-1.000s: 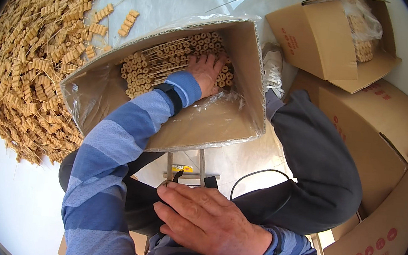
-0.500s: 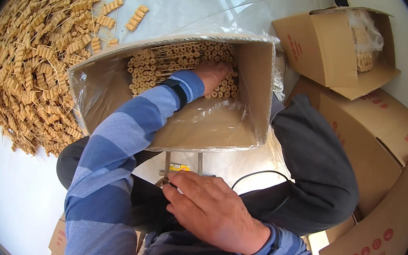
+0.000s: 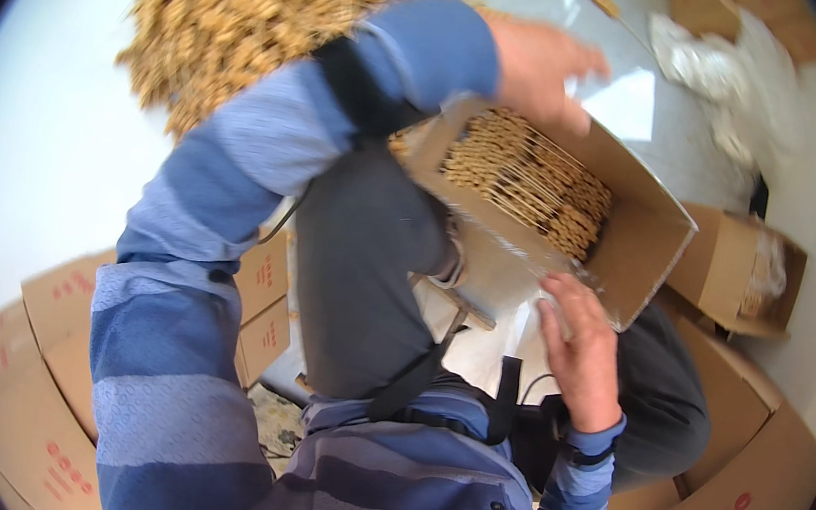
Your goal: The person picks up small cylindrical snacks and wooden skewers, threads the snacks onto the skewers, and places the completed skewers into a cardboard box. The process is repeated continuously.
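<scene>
An uncovered cardboard box [image 3: 643, 272] with clear plastic at its rim stands before my knees. Inside lie stacked rows of golden-brown, coiled pieces on thin sticks [image 3: 537, 184]. My left hand [image 3: 546, 72], smeared by motion, is stretched above the far side of the box, its fingers apart and nothing seen in them. At the near rim is my right hand [image 3: 581, 347], fingers extended and thumb apart, its fingertips by the box edge and the plastic. Whether they touch the rim I cannot tell. Beyond my left arm spreads a big heap of the same sticks [image 3: 242, 30].
A single stick piece [image 3: 603, 2] lies on the floor past the box. Crumpled clear plastic [image 3: 716, 69] is at the far right. Another uncovered box [image 3: 719, 260] stands on the right, with more boxes [image 3: 733, 494] below it and closed boxes [image 3: 23, 362] at the left.
My left hand has come out of the box and reaches over its far side. My right hand has moved from my lap to the near rim. The view has shifted and the box appears turned.
</scene>
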A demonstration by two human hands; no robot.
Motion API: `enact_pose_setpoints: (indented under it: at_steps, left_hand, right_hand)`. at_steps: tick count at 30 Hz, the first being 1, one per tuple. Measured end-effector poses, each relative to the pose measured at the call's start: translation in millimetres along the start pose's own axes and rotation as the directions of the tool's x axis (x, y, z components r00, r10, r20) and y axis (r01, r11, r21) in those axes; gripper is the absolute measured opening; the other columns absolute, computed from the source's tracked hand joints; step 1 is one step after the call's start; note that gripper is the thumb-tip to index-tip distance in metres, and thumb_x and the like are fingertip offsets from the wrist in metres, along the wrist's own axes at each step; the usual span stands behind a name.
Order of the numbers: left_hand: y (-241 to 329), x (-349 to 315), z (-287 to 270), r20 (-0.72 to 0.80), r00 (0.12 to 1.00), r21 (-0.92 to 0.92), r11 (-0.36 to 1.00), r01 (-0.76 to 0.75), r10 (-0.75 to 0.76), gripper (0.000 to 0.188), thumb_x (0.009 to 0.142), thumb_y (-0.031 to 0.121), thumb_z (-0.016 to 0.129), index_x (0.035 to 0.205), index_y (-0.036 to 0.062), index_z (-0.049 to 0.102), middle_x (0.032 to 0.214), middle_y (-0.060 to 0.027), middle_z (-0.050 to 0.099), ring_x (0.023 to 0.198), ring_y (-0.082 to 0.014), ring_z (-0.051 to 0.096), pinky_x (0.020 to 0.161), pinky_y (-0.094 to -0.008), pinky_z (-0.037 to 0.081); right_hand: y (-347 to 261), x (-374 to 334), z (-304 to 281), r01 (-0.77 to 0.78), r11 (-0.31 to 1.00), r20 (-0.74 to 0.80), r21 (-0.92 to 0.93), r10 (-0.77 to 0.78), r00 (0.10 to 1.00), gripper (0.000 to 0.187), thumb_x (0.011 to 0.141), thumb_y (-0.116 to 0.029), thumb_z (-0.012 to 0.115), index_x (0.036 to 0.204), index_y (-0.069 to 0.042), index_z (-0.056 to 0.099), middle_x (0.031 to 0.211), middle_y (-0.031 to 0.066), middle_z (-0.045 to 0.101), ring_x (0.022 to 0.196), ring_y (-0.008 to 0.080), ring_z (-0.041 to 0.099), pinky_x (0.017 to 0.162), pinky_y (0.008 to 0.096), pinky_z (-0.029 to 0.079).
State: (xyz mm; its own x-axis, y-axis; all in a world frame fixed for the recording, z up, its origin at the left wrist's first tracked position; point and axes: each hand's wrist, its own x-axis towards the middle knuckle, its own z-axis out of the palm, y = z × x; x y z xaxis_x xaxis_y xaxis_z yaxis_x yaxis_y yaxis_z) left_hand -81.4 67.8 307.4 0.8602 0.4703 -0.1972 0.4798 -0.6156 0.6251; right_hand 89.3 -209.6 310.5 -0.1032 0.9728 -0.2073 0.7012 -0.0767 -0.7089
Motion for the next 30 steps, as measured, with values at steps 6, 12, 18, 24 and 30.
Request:
enact_pose_setpoints:
  at_steps: [6,12,18,24,30]
  left_hand:
    - [-110,-256,-46,-0.695,0.614,-0.122,0.902,0.414,-0.375,0.054,0.093,0.047,0.064,0.129,0.0061,0.061,0.126,-0.0135,0.065,0.112,-0.0235,0.064,0.096,-0.034,0.052]
    - [-196,-349,189,-0.029,0.328,-0.919,0.154,0.362,-0.944,0.036,0.093,0.028,0.069,0.118,0.0036,0.064,0.095,-0.0072,0.069,0.077,-0.0142,0.066,0.074,-0.0295,0.057]
    - [-246,-294,319,0.211,0.374,-0.906,-0.036,0.422,-0.903,0.045,0.089,0.033,0.07,0.118,-0.0003,0.063,0.098,-0.0108,0.068,0.082,-0.0181,0.068,0.07,-0.0324,0.057]
    - [-241,-186,342,0.067,0.045,-0.662,-0.01,0.75,-0.997,0.08,0.076,0.052,0.077,0.13,-0.0013,0.052,0.134,-0.022,0.051,0.117,-0.035,0.059,0.094,-0.045,0.051]
    - [-215,-159,344,0.036,-0.083,-0.574,-0.088,0.814,-0.996,0.066,0.075,0.036,0.08,0.123,0.0028,0.049,0.132,-0.0174,0.048,0.113,-0.0375,0.06,0.095,-0.0472,0.05]
  right_hand:
    - [-57,11,-1,-0.007,1.0,0.026,0.001,0.007,1.0,0.019,0.094,-0.003,0.063,0.112,0.0,0.067,0.116,0.0162,0.069,0.109,0.0304,0.066,0.095,0.0355,0.05]
    - [-113,35,-3,0.047,0.98,0.075,-0.192,-0.033,0.997,0.016,0.096,-0.002,0.061,0.11,0.001,0.066,0.114,0.0155,0.068,0.106,0.0289,0.066,0.095,0.0345,0.049]
    - [-136,64,17,-0.003,0.967,0.136,-0.255,0.039,0.99,0.017,0.095,-0.002,0.061,0.111,0.001,0.066,0.115,0.0157,0.068,0.106,0.0292,0.065,0.094,0.0348,0.049]
    - [-136,86,28,-0.031,0.942,0.236,-0.333,0.115,0.965,0.02,0.093,0.001,0.063,0.113,0.001,0.066,0.116,0.0167,0.068,0.106,0.0301,0.065,0.093,0.0354,0.05]
    - [-127,94,25,-0.035,0.937,0.243,-0.349,0.127,0.962,0.021,0.092,0.001,0.063,0.113,0.001,0.065,0.115,0.0174,0.068,0.105,0.0322,0.065,0.091,0.0359,0.051]
